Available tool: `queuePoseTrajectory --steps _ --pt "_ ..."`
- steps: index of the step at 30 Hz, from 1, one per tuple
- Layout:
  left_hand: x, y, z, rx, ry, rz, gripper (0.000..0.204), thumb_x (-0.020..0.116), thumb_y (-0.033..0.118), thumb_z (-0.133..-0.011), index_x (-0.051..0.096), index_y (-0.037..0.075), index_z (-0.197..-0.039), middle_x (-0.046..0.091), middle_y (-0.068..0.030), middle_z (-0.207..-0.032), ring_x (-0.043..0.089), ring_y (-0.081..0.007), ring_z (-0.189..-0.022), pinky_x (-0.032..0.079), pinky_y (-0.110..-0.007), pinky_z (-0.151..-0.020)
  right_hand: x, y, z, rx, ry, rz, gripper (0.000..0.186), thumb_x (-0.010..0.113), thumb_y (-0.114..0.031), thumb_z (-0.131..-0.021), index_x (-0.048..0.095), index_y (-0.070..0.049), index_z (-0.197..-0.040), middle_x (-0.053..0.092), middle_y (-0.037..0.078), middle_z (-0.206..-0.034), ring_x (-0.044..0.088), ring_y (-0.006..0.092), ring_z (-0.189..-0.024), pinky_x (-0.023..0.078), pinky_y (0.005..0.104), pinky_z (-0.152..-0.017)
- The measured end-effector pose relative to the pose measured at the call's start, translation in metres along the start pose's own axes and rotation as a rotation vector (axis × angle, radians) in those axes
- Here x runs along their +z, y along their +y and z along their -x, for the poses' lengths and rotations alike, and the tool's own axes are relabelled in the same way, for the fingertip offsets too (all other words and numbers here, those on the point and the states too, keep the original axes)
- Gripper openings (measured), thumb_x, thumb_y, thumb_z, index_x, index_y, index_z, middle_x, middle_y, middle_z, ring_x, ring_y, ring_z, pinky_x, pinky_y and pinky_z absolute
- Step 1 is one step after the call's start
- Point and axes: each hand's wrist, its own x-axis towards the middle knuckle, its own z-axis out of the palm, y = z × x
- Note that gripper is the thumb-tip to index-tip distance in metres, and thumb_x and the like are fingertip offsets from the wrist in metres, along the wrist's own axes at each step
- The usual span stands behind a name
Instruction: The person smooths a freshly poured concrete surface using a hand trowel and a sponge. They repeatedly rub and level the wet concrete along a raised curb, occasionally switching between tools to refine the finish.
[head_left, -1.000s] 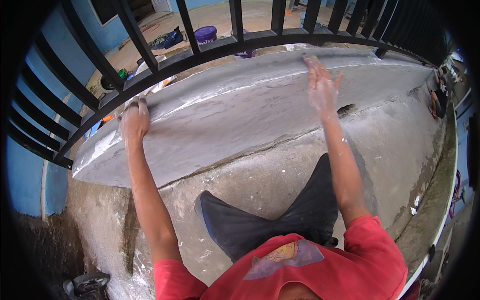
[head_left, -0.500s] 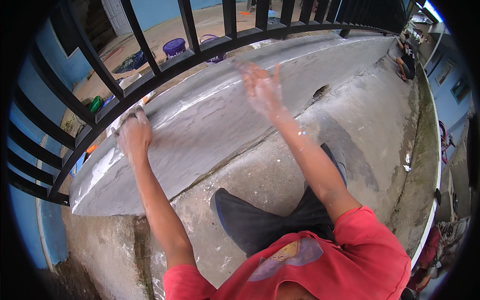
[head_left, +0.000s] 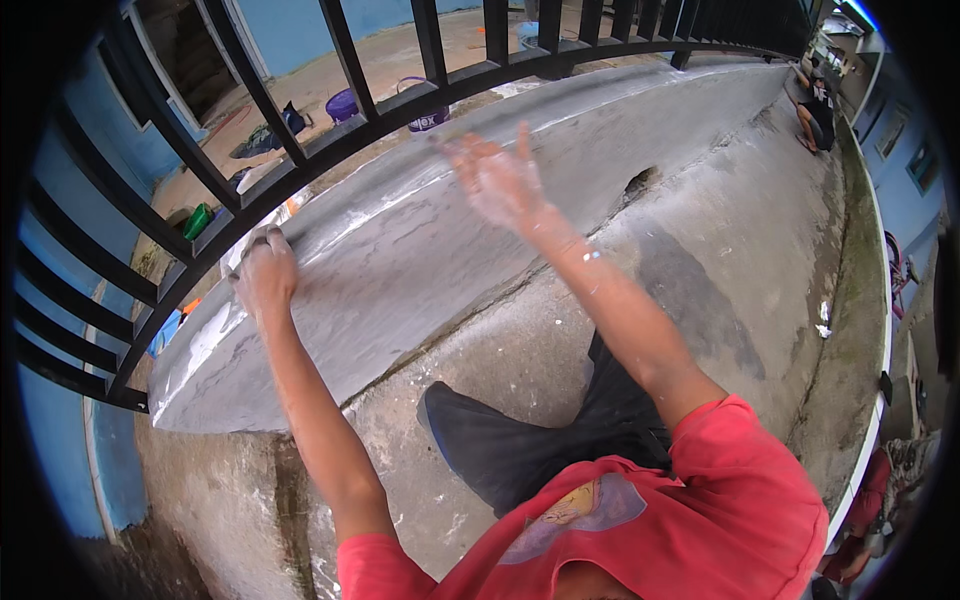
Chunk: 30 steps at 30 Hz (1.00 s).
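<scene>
A low grey plastered wall (head_left: 400,265) with white streaks along its upper edge curves across in front of me. At its left part, my left hand (head_left: 268,272) is closed at the upper edge, fingers curled and dusted grey. Something small and dark shows at those fingertips, too hidden to name. My right hand (head_left: 503,187), coated in white powder, is open over the wall's upper part, thumb apart and palm partly showing. Motion smears its fingertips, and I cannot tell whether they touch the plaster.
A black metal railing (head_left: 330,150) runs just beyond the wall. Behind it stand purple buckets (head_left: 430,120) and a green item (head_left: 198,220). Rough concrete paving (head_left: 520,340) lies on my side, with a hole (head_left: 643,182) at the wall's foot. Another person (head_left: 818,110) crouches far right.
My right hand has shifted left along the wall's top. My left hand stays at nearly the same place on the edge. The whole view has turned slightly.
</scene>
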Motion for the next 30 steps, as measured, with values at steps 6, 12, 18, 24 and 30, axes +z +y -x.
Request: queuePoseTrajectory --steps 6,12,18,24,30 --pt "0.001 0.023 0.005 0.004 0.044 0.021 0.060 0.031 0.045 -0.108 0.067 0.006 -0.136 0.065 -0.0243 -0.140 0.059 -0.0428 -0.134 0.028 -0.061 -0.122 -0.052 0.177 -0.033 0.537 -0.113 0.235 0.063 0.016 -0.045 -0.114 0.049 -0.015 -0.158 0.050 0.011 -0.161 0.047 0.0299 -0.150 -0.006 0.0742 -0.125" --pt "0.018 0.006 -0.009 0.017 0.022 -0.008 0.065 0.029 0.047 -0.107 0.069 0.003 -0.133 0.065 -0.0302 -0.136 0.056 -0.0477 -0.133 0.029 -0.058 -0.122 0.030 -0.129 -0.013 -0.233 -0.189 -0.102 0.054 0.028 -0.034 -0.111 0.069 -0.008 -0.135 0.057 0.008 -0.156 0.041 0.0231 -0.154 -0.008 0.0772 -0.123" --pt "0.016 -0.010 -0.007 0.019 0.095 -0.016 0.066 0.030 0.049 -0.107 0.069 0.001 -0.131 0.066 -0.0315 -0.132 0.059 -0.0493 -0.128 0.037 -0.058 -0.114 -0.026 0.051 -0.051 0.010 -0.378 0.011 0.054 0.029 -0.032 -0.110 0.074 -0.009 -0.128 0.062 0.009 -0.151 0.043 0.0249 -0.153 -0.006 0.0784 -0.123" --pt "0.027 0.008 -0.012 -0.013 0.093 -0.065 0.063 0.032 0.048 -0.107 0.070 0.004 -0.130 0.067 -0.0312 -0.130 0.060 -0.0496 -0.125 0.042 -0.057 -0.107 -0.045 0.208 -0.060 0.441 0.003 0.139 0.047 0.037 -0.030 -0.105 0.077 -0.013 -0.124 0.068 0.010 -0.143 0.053 0.0323 -0.144 -0.008 0.0803 -0.122" --pt "0.025 -0.005 -0.015 -0.007 0.059 -0.050 0.062 0.033 0.049 -0.107 0.068 0.008 -0.136 0.065 -0.0306 -0.136 0.057 -0.0487 -0.131 0.038 -0.055 -0.113 0.001 -0.073 -0.040 -0.230 -0.411 -0.184 0.055 0.027 -0.032 -0.110 0.063 -0.010 -0.144 0.050 0.004 -0.162 0.038 0.0233 -0.156 -0.007 0.0807 -0.122"
